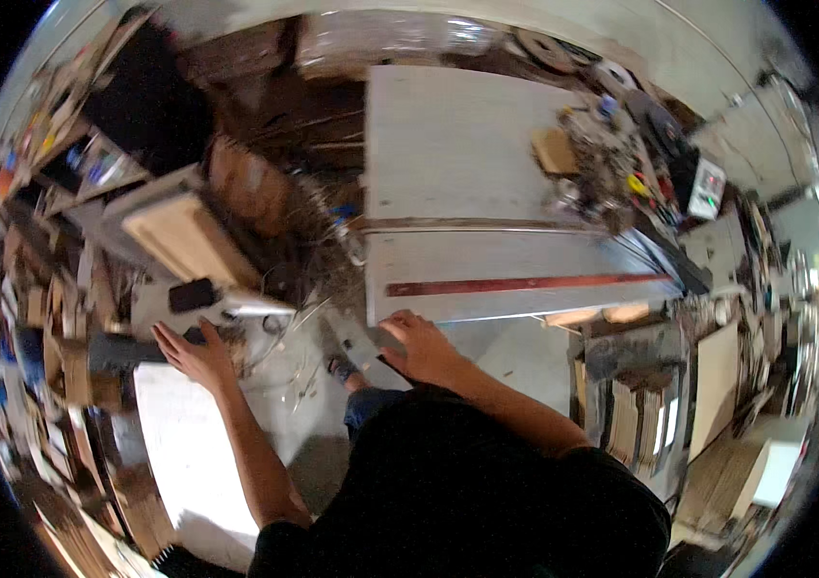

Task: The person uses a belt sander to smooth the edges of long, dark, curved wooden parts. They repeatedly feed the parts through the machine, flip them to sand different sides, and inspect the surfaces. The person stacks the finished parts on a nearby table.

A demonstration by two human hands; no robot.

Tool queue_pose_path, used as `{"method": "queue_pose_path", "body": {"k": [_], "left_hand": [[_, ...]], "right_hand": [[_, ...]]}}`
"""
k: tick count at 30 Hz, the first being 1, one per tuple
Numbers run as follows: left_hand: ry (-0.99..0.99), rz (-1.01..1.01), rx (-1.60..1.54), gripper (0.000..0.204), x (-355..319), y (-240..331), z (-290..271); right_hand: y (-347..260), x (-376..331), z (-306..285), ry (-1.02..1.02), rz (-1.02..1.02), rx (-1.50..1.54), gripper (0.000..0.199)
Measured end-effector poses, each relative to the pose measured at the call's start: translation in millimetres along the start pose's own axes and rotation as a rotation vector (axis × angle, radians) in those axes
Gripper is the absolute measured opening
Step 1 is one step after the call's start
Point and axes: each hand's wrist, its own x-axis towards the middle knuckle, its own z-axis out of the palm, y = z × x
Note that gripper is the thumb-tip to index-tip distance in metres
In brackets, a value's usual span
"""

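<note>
My left hand (199, 358) reaches out with its fingers stretched and apart, and I see nothing held in it. It is at the far end of a white panel (183, 433), beside a dark grey block (125, 353); whether it touches either, I cannot tell. Just beyond it lies a flat black object (192, 295) with rounded corners. My right hand (417, 347) hovers by the near left corner of a pale worktable (467, 252), its fingers loosely bent and parted. A thin dark edge shows below that hand, too unclear to name. Along the table's front lies a long reddish-brown strip (525, 285).
Clutter with small tools (602, 164) covers the table's right end. A wooden-framed piece (188, 241) leans at the left. Thin offcuts (308, 371) lie on the floor near my foot (344, 370). Stacked boards (636, 424) stand at the right, and shelves line both sides.
</note>
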Motion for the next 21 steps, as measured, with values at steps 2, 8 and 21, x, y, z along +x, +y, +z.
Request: {"method": "queue_pose_path", "body": {"k": [2, 8, 21], "left_hand": [[-0.108, 0.228, -0.078, 0.087, -44, 61, 22], [-0.574, 0.485, -0.218, 0.072, -182, 232, 44], [-1.060, 0.876, -0.272, 0.085, -317, 475, 164]], "right_hand": [[46, -37, -13, 0.042, 0.032, 0.012, 0.056], [120, -135, -93, -0.009, 0.234, 0.012, 0.057], [244, -202, -161, 0.208, 0.418, 0.027, 0.055]]}}
